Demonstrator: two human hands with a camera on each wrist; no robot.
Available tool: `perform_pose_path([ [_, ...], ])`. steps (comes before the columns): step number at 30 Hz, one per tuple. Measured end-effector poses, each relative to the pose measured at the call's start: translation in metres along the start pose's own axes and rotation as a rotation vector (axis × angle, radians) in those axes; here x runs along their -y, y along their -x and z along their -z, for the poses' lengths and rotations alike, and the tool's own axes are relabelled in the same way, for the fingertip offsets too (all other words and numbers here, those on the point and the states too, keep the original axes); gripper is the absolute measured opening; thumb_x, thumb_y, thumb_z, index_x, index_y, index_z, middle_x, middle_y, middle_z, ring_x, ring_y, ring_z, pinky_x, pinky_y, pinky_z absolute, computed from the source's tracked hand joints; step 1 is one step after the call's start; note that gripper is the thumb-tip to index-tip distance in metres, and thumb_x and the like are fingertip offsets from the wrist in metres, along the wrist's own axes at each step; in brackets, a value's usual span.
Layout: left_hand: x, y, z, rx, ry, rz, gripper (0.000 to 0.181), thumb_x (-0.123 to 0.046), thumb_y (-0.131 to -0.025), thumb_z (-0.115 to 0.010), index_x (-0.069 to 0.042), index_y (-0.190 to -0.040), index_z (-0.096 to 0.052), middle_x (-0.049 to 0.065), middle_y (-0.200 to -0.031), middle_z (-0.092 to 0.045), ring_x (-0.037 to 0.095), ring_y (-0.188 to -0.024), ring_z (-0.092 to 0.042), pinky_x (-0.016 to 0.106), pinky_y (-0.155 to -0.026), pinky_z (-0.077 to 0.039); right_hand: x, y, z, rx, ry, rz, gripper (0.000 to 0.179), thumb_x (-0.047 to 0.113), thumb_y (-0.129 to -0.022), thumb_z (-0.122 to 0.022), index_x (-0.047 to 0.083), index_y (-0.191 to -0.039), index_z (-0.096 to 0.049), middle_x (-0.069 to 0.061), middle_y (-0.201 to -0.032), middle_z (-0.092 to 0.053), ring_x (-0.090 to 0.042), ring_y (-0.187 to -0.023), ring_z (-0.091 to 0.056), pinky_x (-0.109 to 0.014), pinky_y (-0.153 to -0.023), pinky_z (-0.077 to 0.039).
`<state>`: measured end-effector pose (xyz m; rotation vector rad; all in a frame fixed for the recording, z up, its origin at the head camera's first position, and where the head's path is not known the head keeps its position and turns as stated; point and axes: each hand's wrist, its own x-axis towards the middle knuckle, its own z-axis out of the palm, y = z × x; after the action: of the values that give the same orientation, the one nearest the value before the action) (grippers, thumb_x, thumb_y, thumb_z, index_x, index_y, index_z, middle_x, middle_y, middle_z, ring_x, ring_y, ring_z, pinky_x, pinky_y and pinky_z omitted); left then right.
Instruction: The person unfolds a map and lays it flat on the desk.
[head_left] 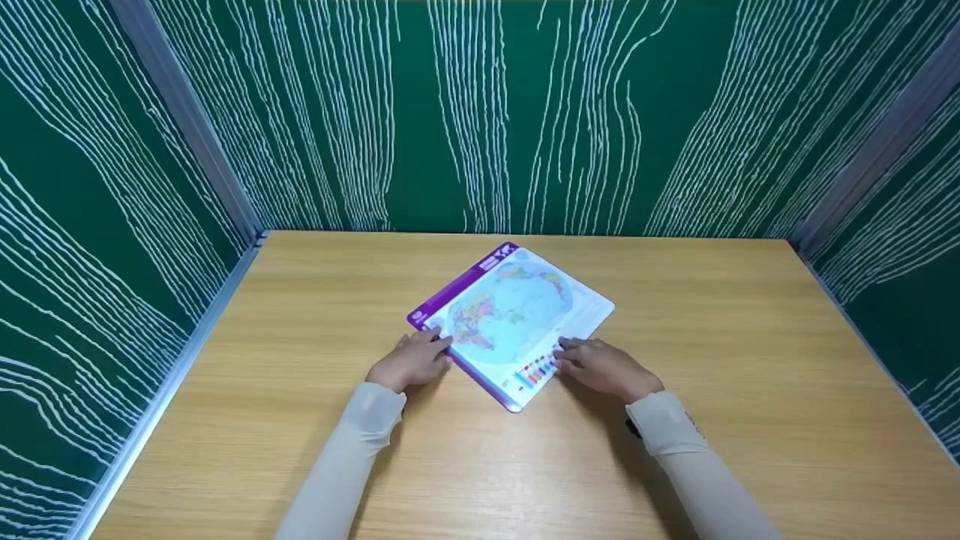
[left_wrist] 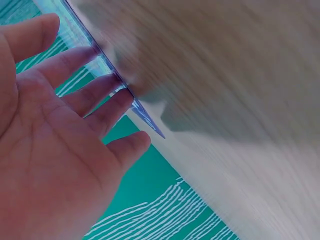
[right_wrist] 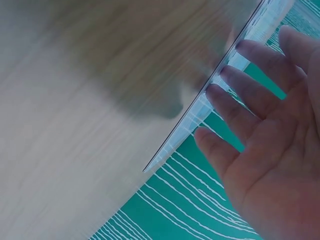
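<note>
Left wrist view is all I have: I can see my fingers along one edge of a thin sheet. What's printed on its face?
Observer: The sheet shows a map, with coloured land areas on pale blue.
Operator: Any border I could use to judge how it's turned?
Observer: Yes, the head view shows a wide purple band along its far-left edge.
Operator: And where is the right grip?
Observer: The right grip is at the near-right edge, next to a cluster of small coloured patches.
</note>
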<state>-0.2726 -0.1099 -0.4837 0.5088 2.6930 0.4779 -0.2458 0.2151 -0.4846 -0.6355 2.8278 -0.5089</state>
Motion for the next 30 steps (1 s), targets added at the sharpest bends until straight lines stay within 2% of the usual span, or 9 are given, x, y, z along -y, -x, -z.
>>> perform_pose_path([
  [7, -0.008, 0.006, -0.006, -0.014, -0.038, -0.016, 0.050, -0.032, -0.102, -0.040, -0.015, -0.149, -0.037, 0.012, -0.159, -0.024, 0.031, -0.148, -0.018, 0.053, -0.121, -0.008, -0.003, -0.002, 0.003, 0.000, -0.010, -0.064, 0.041, 0.033, -0.100, -0.049, 0.010, -0.133, -0.058, -0.014, -0.146, -0.047, -0.035, -0.137, -0.042, -0.052, -0.111, -0.035],
  [10, -0.011, 0.007, -0.007, -0.010, -0.054, -0.017, 0.050, -0.033, -0.102, -0.040, -0.015, -0.148, -0.038, 0.012, -0.159, -0.025, 0.030, -0.148, -0.019, 0.054, -0.121, -0.008, -0.005, -0.003, 0.004, -0.002, -0.014, -0.067, 0.042, 0.033, -0.100, -0.050, 0.009, -0.133, -0.058, -0.015, -0.145, -0.048, -0.036, -0.136, -0.042, -0.053, -0.110, -0.036],
  [15, -0.015, 0.010, -0.010, -0.005, -0.048, -0.006, 0.051, -0.035, -0.101, -0.042, -0.016, -0.148, -0.038, 0.011, -0.158, -0.026, 0.028, -0.148, -0.020, 0.053, -0.121, -0.008, -0.007, -0.004, 0.006, 0.007, -0.034, -0.084, 0.042, 0.034, -0.100, -0.050, 0.009, -0.133, -0.058, -0.014, -0.147, -0.046, -0.036, -0.137, -0.040, -0.053, -0.111, -0.035],
  [26, -0.021, 0.017, -0.017, -0.018, -0.045, -0.035, 0.051, -0.034, -0.101, -0.043, -0.014, -0.148, -0.038, 0.014, -0.158, -0.026, 0.029, -0.147, -0.021, 0.052, -0.121, -0.011, -0.011, -0.010, 0.010, 0.018, -0.035, -0.102, 0.043, 0.033, -0.101, -0.048, 0.008, -0.135, -0.056, -0.018, -0.149, -0.042, -0.040, -0.138, -0.037, -0.055, -0.111, -0.033],
  [30, -0.023, 0.019, -0.017, -0.015, -0.043, -0.041, 0.050, -0.034, -0.102, -0.042, -0.015, -0.148, -0.039, 0.014, -0.158, -0.026, 0.030, -0.147, -0.021, 0.052, -0.121, -0.012, -0.011, -0.011, 0.012, 0.045, -0.064, -0.148, 0.045, 0.036, -0.101, -0.047, 0.012, -0.138, -0.053, -0.014, -0.152, -0.039, -0.036, -0.141, -0.033, -0.054, -0.113, -0.030],
])
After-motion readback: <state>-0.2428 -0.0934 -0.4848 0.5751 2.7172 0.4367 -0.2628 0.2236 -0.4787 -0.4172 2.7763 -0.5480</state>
